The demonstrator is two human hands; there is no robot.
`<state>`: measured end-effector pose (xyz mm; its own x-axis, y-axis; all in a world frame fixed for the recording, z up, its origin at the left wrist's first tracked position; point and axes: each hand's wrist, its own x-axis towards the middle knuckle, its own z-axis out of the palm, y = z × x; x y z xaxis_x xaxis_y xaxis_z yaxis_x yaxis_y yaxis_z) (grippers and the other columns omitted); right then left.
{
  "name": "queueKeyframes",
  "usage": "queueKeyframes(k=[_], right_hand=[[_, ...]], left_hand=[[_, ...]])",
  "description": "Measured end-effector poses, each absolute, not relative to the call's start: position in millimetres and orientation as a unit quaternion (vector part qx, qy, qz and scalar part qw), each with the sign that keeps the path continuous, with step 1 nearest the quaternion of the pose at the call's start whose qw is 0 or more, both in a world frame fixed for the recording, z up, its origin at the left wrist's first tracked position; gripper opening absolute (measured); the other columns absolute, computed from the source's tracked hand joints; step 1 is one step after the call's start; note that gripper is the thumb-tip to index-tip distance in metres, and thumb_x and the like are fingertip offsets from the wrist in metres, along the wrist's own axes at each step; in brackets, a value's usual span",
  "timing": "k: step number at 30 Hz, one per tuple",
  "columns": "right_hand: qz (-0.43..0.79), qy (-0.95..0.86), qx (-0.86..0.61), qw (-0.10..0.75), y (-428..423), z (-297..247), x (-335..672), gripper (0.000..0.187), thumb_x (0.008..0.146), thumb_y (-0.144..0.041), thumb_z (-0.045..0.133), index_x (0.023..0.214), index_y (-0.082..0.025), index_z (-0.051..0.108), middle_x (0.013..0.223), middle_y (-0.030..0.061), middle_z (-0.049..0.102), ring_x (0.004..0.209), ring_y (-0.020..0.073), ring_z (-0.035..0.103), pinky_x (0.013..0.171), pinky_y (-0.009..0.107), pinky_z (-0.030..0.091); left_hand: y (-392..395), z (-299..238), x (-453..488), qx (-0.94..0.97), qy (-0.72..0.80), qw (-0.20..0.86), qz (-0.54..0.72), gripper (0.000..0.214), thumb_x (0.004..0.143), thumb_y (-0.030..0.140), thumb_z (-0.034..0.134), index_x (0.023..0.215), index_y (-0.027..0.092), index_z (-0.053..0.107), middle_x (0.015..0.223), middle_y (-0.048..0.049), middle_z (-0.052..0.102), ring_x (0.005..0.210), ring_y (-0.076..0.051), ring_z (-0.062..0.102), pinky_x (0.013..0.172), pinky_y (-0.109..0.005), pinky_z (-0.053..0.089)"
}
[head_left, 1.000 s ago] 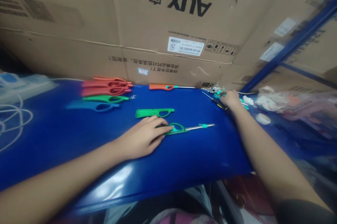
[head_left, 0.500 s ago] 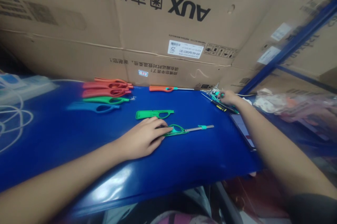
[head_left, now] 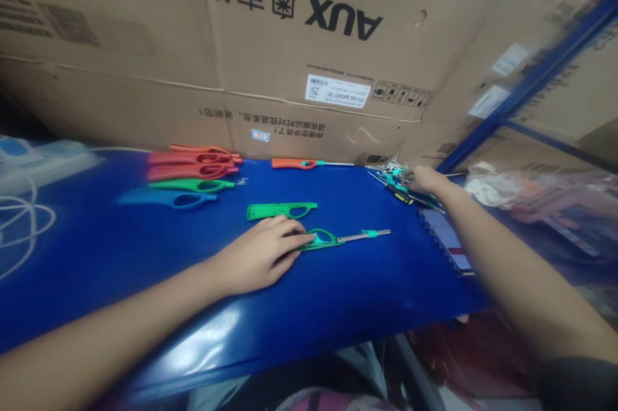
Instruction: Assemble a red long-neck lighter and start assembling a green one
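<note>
My left hand [head_left: 263, 255] lies over the handle of a half-shell green gas lighter [head_left: 329, 238], fingers closed around it. A teal trigger shows inside the lighter's loop, and a metal tube with a teal collar sticks out to the right. Just above the hand lies a separate green handle shell [head_left: 282, 210]. At the back right, my right hand [head_left: 423, 179] reaches into a pile of small teal and metal parts [head_left: 393, 171], its fingers drawn together. What its fingertips hold, if anything, is hidden. A black-and-yellow screwdriver [head_left: 400, 193] lies beside the pile.
Red, green and blue lighter handles [head_left: 188, 172] lie at the back left. An orange lighter [head_left: 294, 163] with a metal tube rests near the cardboard box [head_left: 270, 76]. A phone [head_left: 447, 240] lies under my right forearm; white cable [head_left: 29, 224] coils at far left.
My right hand has shifted slightly right at the parts pile, and the teal piece seen at its fingertips is less visible. My left hand stays on the green lighter.
</note>
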<state>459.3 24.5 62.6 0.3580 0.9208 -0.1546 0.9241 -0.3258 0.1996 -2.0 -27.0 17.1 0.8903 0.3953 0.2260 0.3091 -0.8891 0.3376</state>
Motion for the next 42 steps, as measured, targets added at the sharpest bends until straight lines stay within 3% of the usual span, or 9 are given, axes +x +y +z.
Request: queueKeyframes(k=[4,7,13,17,20,23,28,36,42], right_hand=[[-0.015,0.589,0.797,0.129,22.1,60.6,457.6,0.025,0.093,-0.034,0.064,0.111,-0.017,0.066,0.114,0.0072,0.067,0.101,0.0199,0.065,0.088,0.039,0.054],[-0.003,0.602,0.794,0.088,19.8,62.6,453.5,0.016,0.084,-0.024,0.070,0.099,-0.018,0.068,0.107,0.0088,0.070,0.099,0.0228,0.065,0.085,0.034,0.051],[0.012,0.606,0.792,-0.072,16.9,82.0,435.8,0.007,0.073,-0.016,0.065,0.079,-0.018,0.063,0.090,0.0088,0.073,0.090,0.0234,0.067,0.080,0.030,0.049],[0.004,0.617,0.761,-0.203,12.0,91.2,401.1,0.014,0.075,-0.017,0.061,0.089,-0.017,0.060,0.092,0.0082,0.071,0.088,0.0205,0.068,0.081,0.030,0.052],[-0.070,0.643,0.704,-0.291,0.6,82.4,355.6,0.018,0.083,-0.025,0.058,0.099,-0.020,0.053,0.097,0.0048,0.069,0.083,0.0156,0.069,0.072,0.028,0.057],[-0.361,0.651,0.507,-0.434,-18.4,65.8,303.7,0.026,0.078,-0.030,0.071,0.094,-0.021,0.052,0.095,0.0036,0.066,0.085,0.0168,0.070,0.072,0.033,0.061],[-0.512,0.676,0.397,-0.351,-51.0,47.8,247.6,0.024,0.079,-0.024,0.074,0.094,-0.019,0.057,0.091,0.0003,0.064,0.083,0.0118,0.067,0.072,0.026,0.059],[-0.476,0.702,0.382,-0.367,-70.3,37.4,233.8,0.025,0.086,-0.023,0.068,0.108,-0.022,0.057,0.103,0.0033,0.066,0.096,0.0152,0.067,0.083,0.032,0.057],[-0.327,0.772,0.439,-0.323,-62.4,38.5,248.4,0.030,0.083,-0.020,0.070,0.111,-0.023,0.060,0.097,0.0009,0.063,0.076,0.0114,0.054,0.064,0.025,0.046]], left_hand=[[-27.2,17.4,-1.9,0.961,0.187,0.148,0.139,0.040,0.101,0.023,0.043,0.138,0.027,0.057,0.128,-0.0074,0.060,0.115,-0.025,0.055,0.100,-0.044,0.047],[-26.8,17.0,-1.7,0.962,0.187,0.146,0.139,0.041,0.101,0.022,0.044,0.139,0.028,0.057,0.129,-0.0079,0.060,0.116,-0.025,0.055,0.100,-0.044,0.047],[-25.9,16.5,-2.4,0.961,0.178,0.145,0.155,0.041,0.099,0.020,0.046,0.137,0.028,0.059,0.126,-0.0092,0.062,0.114,-0.025,0.057,0.099,-0.043,0.049],[-25.1,14.7,-1.3,0.958,0.177,0.148,0.171,0.038,0.099,0.026,0.050,0.136,0.027,0.060,0.126,-0.0093,0.063,0.114,-0.026,0.058,0.099,-0.043,0.050],[-25.1,15.0,1.1,0.939,0.202,0.148,0.236,0.038,0.098,0.038,0.056,0.132,0.024,0.063,0.123,-0.0096,0.065,0.114,-0.025,0.060,0.100,-0.043,0.051],[-27.2,20.4,2.9,0.900,0.264,0.150,0.312,0.041,0.096,0.044,0.059,0.130,0.021,0.064,0.123,-0.0098,0.067,0.115,-0.025,0.062,0.100,-0.042,0.052],[-34.7,31.8,6.4,0.894,0.287,0.166,0.302,0.047,0.094,0.043,0.061,0.136,0.020,0.059,0.129,-0.0098,0.066,0.115,-0.025,0.065,0.099,-0.039,0.054],[-44.3,35.5,6.7,0.909,0.248,0.206,0.265,0.032,0.097,0.022,0.057,0.129,0.021,0.062,0.104,-0.0056,0.073,0.092,-0.018,0.070,0.081,-0.028,0.057],[-35.7,29.3,-5.8,0.911,0.255,0.160,0.284,0.023,0.094,0.020,0.059,0.116,0.018,0.067,0.104,-0.0059,0.069,0.091,-0.016,0.067,0.080,-0.026,0.055]])
